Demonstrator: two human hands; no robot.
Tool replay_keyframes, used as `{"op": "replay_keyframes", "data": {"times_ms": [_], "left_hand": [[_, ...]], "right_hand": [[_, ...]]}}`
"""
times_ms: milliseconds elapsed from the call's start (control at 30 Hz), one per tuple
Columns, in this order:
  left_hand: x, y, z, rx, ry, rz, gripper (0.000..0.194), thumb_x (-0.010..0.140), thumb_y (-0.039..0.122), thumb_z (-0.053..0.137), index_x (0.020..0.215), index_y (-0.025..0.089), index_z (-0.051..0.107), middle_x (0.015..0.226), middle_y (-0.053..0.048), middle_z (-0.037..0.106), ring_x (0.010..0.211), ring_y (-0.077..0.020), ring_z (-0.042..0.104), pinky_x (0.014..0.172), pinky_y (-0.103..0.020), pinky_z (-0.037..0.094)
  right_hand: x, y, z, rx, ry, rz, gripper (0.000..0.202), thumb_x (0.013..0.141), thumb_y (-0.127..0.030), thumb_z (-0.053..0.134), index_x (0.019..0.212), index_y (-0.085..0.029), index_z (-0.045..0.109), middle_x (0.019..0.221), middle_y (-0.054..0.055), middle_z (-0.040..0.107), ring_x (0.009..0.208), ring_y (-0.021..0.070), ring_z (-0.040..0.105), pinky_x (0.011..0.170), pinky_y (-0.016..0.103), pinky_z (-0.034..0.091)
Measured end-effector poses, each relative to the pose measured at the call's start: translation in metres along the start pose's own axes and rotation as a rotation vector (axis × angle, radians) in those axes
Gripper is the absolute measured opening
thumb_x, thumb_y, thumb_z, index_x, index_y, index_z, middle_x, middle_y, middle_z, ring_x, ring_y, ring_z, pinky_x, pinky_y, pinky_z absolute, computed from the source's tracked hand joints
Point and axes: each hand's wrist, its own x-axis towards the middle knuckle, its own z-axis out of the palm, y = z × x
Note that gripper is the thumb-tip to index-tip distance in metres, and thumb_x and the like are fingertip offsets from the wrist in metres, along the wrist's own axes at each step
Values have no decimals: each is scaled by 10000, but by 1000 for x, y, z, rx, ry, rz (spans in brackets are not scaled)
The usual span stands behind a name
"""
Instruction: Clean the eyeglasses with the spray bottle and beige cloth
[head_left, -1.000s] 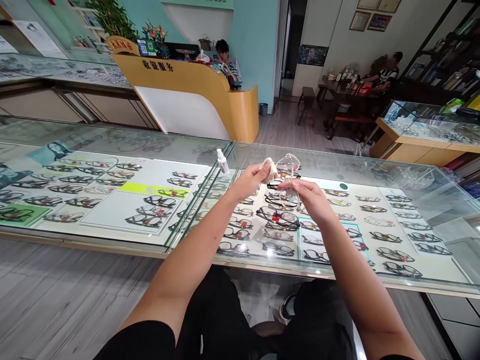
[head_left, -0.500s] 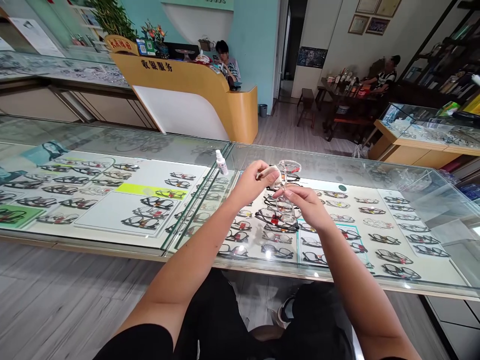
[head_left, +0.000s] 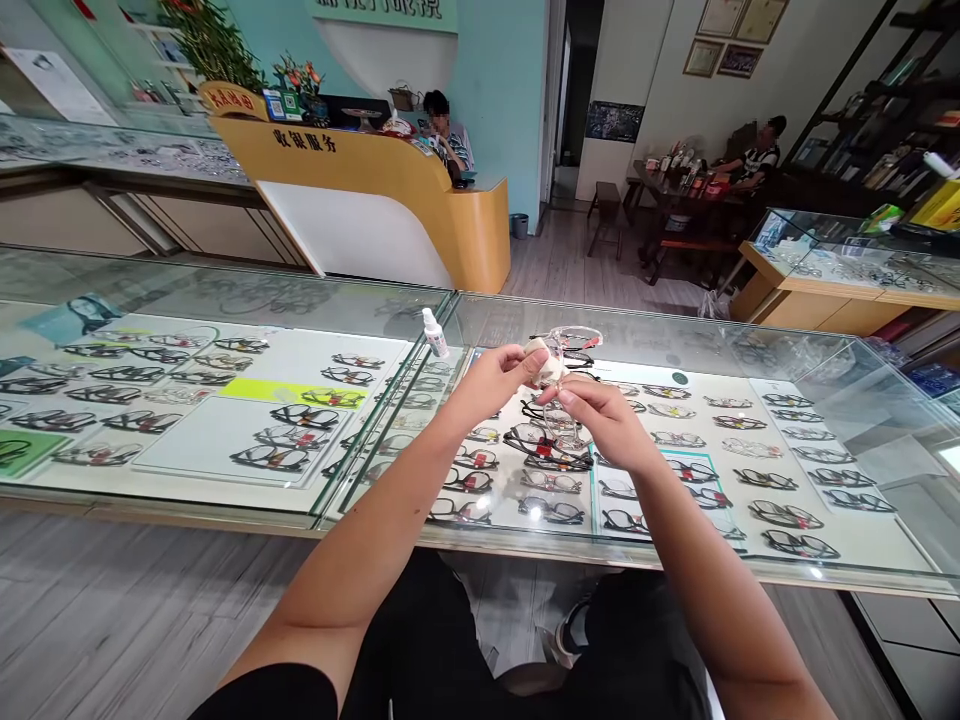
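Above the glass display case (head_left: 637,560), my left hand (head_left: 499,375) pinches a whitish cloth (head_left: 545,366) against a lens of a clear-framed pair of glasses (head_left: 574,332). The fingers of my right hand (head_left: 596,408) are closed on the middle of that same frame. One lens of the glasses is turned away from me, and the other hangs nearer, below my right fingertips. A small white spray bottle (head_left: 434,334) stands upright on the glass top, left of my hands. Rows of glasses (head_left: 551,450) lie inside the case under my hands.
Another glass case (head_left: 247,395) with glasses adjoins on the left. Beyond is a yellow counter (head_left: 360,160) with a seated person (head_left: 448,135) behind it. At the back right, another person (head_left: 759,160) sits by a dark table (head_left: 679,180). A smaller showcase (head_left: 847,265) stands on the right.
My left fingers and the cloth have shifted on the lens, with the cloth now more bunched. The view has turned slightly, so the surroundings appear shifted a little to the left.
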Motion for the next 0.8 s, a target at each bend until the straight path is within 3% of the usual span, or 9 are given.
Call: {"op": "replay_keyframes", "data": {"times_ms": [133, 233, 367, 500, 800], "left_hand": [[1, 2, 9, -304, -126, 2, 700, 810, 859, 750, 857, 164, 684, 808, -30, 651, 775, -160, 576, 776, -313, 481], [-1, 3, 14, -515, -255, -12, 647, 833, 796, 790, 813, 160, 674, 721, -18, 612, 716, -141, 553, 733, -296, 475], [-2, 5, 14, -673, -371, -32, 539, 823, 659, 888, 789, 157, 695, 667, -13, 597, 643, -126, 542, 669, -280, 472], [-2, 5, 14, -769, -380, -44, 477, 745, 518, 993, 920, 136, 765, 717, -22, 641, 646, -114, 583, 650, -257, 482], [-6, 8, 20, -796, -304, 5, 484, 724, 434, 1024, 993, 129, 763, 690, 2, 642, 568, -75, 554, 554, -204, 426]], "right_hand": [[2, 1, 0, 35, -12, 35, 434, 1067, -603, 616, 1050, -253, 874, 1040, 56, 807, 1049, 243, 701, 999, 387, 506], [3, 4, 0, 83, -21, 46, 428, 1050, -618, 635, 1048, -267, 880, 1058, 47, 812, 1063, 251, 699, 1024, 397, 507], [4, 12, -2, 137, -22, 125, 457, 1010, -671, 659, 1063, -280, 888, 1046, 41, 807, 902, 236, 656, 936, 401, 533], [4, 19, -3, 228, -29, 173, 472, 989, -694, 669, 1065, -286, 895, 1010, 33, 807, 862, 228, 638, 906, 381, 528], [4, 19, 1, 326, -32, 155, 343, 1008, -560, 716, 1075, -275, 892, 1050, 31, 824, 869, 209, 632, 821, 348, 495]]}}
